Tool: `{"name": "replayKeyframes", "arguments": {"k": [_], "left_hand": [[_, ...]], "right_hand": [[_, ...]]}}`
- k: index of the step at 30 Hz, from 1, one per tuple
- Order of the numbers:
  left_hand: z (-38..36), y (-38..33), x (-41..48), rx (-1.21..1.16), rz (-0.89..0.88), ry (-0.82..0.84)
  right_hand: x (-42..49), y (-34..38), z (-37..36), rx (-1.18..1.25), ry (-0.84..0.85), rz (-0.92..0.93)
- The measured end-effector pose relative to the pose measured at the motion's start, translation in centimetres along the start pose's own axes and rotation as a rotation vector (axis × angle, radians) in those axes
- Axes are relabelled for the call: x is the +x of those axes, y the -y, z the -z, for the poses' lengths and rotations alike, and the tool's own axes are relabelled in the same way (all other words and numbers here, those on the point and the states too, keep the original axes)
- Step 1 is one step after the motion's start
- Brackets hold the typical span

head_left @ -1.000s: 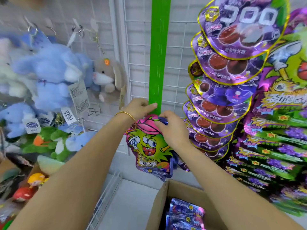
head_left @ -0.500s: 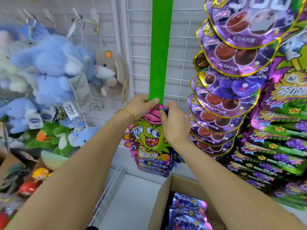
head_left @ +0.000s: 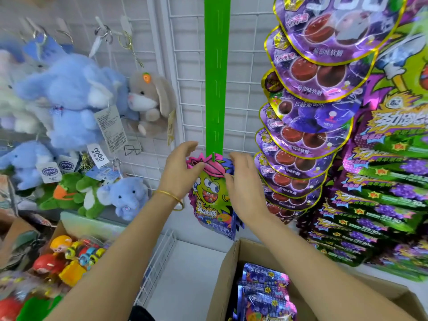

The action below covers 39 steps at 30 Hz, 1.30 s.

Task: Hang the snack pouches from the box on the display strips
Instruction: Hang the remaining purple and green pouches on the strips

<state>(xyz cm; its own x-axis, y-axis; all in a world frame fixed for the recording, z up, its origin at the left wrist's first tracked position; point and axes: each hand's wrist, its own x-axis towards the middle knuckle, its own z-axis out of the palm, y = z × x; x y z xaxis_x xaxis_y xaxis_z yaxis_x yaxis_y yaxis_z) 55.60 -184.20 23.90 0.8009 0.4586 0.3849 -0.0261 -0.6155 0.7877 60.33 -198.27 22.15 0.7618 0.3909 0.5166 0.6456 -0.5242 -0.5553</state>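
A green display strip [head_left: 216, 77] hangs down the white wire grid. A snack pouch [head_left: 212, 195] with a green cartoon face hangs at the strip's lower end, and a green tab pokes through its top hole. More pouches hang behind it. My left hand [head_left: 180, 174] is at the pouch's upper left, thumb resting on the pink cap, fingers loosely arched above the corner. My right hand [head_left: 246, 184] is at the upper right, fingers fairly straight, thumb touching the front. Below stands the open cardboard box [head_left: 228, 274] with several purple pouches [head_left: 264, 293] inside.
Purple gummy pouches [head_left: 308, 112] fill a strip just to the right, with green and purple pouches [head_left: 382, 181] stacked beyond. Plush toys [head_left: 74, 100] hang on the grid to the left. A bin of small toys [head_left: 69, 256] sits at lower left, beside a white wire rack [head_left: 157, 262].
Both hands gripped the pouch's top and lifted it to the strip's end. Now the top sits on a strip tab, and the hands have spread to its sides with looser fingers.
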Motion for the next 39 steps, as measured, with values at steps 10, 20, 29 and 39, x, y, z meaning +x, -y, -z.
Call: {"name": "replayKeyframes", "arguments": {"k": [10,20,29,39], "left_hand": [[-5.4,-0.7,-12.1,-0.124,0.242,0.385],[-8.1,0.2,-11.9,-0.063,0.333,0.501],[-9.1,0.7,-11.8,-0.016,0.319,0.556],[-9.7,2.0,-13.3,0.194,0.500,0.697]], "right_hand": [[-20.1,-16.5,0.6,0.039,0.401,-0.632],[-25.7,-18.3,-2.8,-0.267,0.616,-0.587],[-24.1,-19.2,-0.5,0.028,0.634,-0.603],[-23.1,-19.2,6.2,1.449,-0.071,-1.140]]}}
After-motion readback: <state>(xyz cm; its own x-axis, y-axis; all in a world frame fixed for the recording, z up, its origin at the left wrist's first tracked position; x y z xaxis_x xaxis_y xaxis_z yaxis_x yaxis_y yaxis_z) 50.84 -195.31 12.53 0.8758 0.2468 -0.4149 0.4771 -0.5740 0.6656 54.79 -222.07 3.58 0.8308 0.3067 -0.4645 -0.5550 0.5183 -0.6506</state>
